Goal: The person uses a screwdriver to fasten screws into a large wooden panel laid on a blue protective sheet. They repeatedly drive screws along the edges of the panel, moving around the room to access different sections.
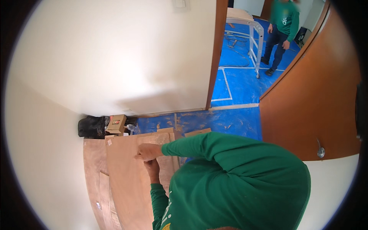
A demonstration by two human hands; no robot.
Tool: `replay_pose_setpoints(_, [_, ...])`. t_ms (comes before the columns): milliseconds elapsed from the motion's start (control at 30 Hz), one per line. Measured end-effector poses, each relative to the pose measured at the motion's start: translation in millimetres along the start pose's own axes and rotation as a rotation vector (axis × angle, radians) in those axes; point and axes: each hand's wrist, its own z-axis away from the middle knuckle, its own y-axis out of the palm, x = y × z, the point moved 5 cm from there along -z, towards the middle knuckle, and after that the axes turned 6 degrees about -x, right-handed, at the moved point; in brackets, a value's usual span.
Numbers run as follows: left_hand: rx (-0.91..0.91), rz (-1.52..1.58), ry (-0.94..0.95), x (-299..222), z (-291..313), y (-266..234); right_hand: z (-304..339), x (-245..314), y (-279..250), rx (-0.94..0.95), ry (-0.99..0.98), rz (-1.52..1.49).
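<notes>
In front of me, both hands are close together over a tall plywood sheet (124, 165). My right hand (148, 151) reaches in from the right with its fingers closed, as if in a pinch. Just below it my left hand (152, 167) is closed too, its fingers curled near the right one's. Whatever they hold, if anything, is too small or hidden to make out. Both arms wear green sleeves. A small pale label (109, 142) is stuck near the sheet's upper left corner.
More wood panels (96, 165) lean at the left wall. A black bag (92, 126) and a cardboard box (116, 124) stand behind. Blue sheeting (239, 119) covers the floor. A wooden door (306, 103) stands at right. Beyond the doorway are a metal work platform (255, 42) and a person (281, 30).
</notes>
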Motion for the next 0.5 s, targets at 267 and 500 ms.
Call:
replay_pose_setpoints(267, [-0.2,-0.052,0.019,4,11,6,14,24,-8,-0.274,0.043,-0.132])
replay_pose_setpoints(500, [-0.14,0.233,-0.075,-1,15,-6,16,37,-10,-0.098,-0.078,-0.049])
